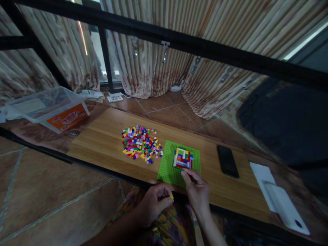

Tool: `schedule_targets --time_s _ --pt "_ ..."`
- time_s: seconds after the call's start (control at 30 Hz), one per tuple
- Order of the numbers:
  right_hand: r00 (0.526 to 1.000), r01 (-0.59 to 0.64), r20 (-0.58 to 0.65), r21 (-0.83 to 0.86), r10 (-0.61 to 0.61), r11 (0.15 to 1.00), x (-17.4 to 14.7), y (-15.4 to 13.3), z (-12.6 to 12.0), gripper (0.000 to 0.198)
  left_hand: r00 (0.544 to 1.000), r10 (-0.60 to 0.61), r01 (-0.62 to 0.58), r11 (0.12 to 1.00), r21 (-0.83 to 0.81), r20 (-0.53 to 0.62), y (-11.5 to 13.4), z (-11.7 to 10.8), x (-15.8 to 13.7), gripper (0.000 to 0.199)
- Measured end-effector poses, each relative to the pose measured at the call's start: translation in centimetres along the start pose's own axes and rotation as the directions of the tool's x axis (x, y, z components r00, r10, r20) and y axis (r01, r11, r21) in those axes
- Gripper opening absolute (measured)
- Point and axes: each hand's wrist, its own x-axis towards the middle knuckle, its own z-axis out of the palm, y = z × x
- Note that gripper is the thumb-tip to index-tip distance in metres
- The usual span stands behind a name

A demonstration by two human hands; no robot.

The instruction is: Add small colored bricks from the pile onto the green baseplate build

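My left hand (153,201) is curled narrow around a small yellow brick (171,197), pinched between thumb and forefinger, held low at the near edge of the table, just in front of the green baseplate (169,164). My right hand (196,188) rests on the near part of that baseplate with its fingers loosely bent; the forefinger tip reaches up to the foot of the little brick building (183,158) and seems to touch it. I cannot tell whether that hand holds anything; nothing shows between its fingers.

The building stands on the far right part of the baseplate, a small square of walls in red, blue, yellow and white, open at the top. The baseplate lies flat on the wooden tabletop (102,136), close to the near edge.

Just to the left of the baseplate is a loose heap of small bricks (140,141) in many colours, spread flat on the wood. To the right of the baseplate, a little apart, lies a dark phone (227,160), face up. Farther right is a white sheet with a white object (282,205) on it. At the far left end stands a clear plastic box (50,107) with an orange label, tilted.
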Motion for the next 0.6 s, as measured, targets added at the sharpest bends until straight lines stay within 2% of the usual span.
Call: schedule_targets --time_s 0.1,0.2,0.4,0.5,0.6 --pt "0.980 0.198 0.034 -0.215 -0.196 0.956 1.8 -0.2 0.4 0.025 0.997 -0.080 0.080 0.997 -0.010 0.024 -0.9 -0.4 -0.6 0.020" --pt "0.948 0.319 0.128 -0.338 -0.293 0.885 2.5 -0.6 1.9 0.025 0.991 -0.128 0.130 0.990 -0.062 0.023 -1.5 -0.8 -0.8 0.023" --pt "0.887 0.436 0.342 -0.407 -0.309 0.802 2.2 -0.9 6.3 0.026 0.990 -0.139 0.125 0.946 -0.300 -0.026 -2.0 -1.8 -0.5 0.028" --pt "0.885 0.431 0.361 -0.391 -0.296 0.813 2.5 -0.7 7.6 0.026 0.989 -0.142 0.116 0.916 -0.383 -0.040 -2.0 -2.3 -0.3 0.028" --pt "0.904 0.391 0.326 -0.363 -0.278 0.846 2.5 -0.7 7.7 0.028 0.984 -0.162 0.111 0.876 -0.470 -0.070 -1.9 -2.6 -0.4 0.027"
